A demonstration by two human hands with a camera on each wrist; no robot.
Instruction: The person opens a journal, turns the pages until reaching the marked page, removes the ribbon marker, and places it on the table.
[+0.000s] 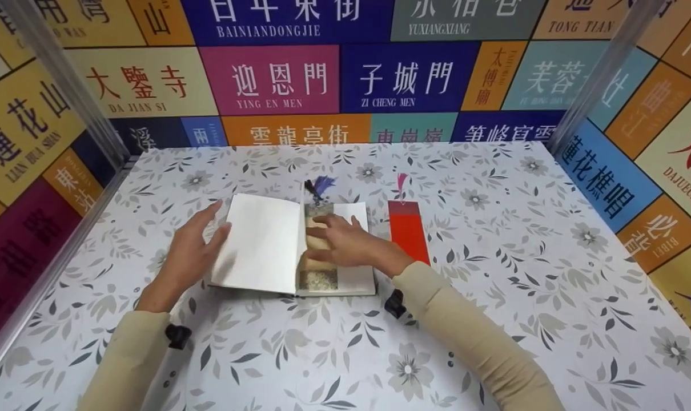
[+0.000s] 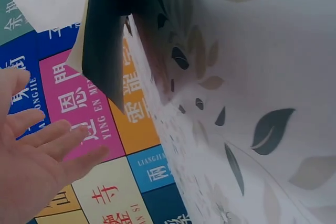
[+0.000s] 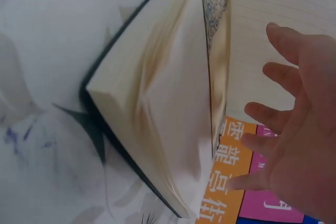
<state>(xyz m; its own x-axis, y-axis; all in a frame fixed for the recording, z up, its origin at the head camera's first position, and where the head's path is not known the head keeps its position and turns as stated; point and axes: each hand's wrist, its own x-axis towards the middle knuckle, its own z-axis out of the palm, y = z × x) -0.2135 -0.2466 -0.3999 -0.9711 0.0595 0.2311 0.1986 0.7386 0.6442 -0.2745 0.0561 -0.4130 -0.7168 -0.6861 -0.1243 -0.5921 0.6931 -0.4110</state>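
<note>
An open notebook (image 1: 260, 245) with pale pages lies on the table, its dark cover (image 2: 102, 51) showing in the left wrist view. Along the inner side of its right-hand page is a beige patterned bookmark (image 1: 320, 281), its blue-purple tassel (image 1: 322, 185) hanging past the top edge. My right hand (image 1: 348, 242) spreads its fingers above that bookmark and hides its middle; whether they touch is unclear in the head view. Beside the notebook's left edge, my left hand (image 1: 192, 245) has loosely extended fingers and holds nothing.
A red bookmark (image 1: 408, 228) with a pink tassel (image 1: 401, 182) lies right of the notebook, partly behind the right wrist. The white table (image 1: 322, 354) has a leaf-and-flower print. Colourful lettered panels (image 1: 268, 80) enclose its back and sides.
</note>
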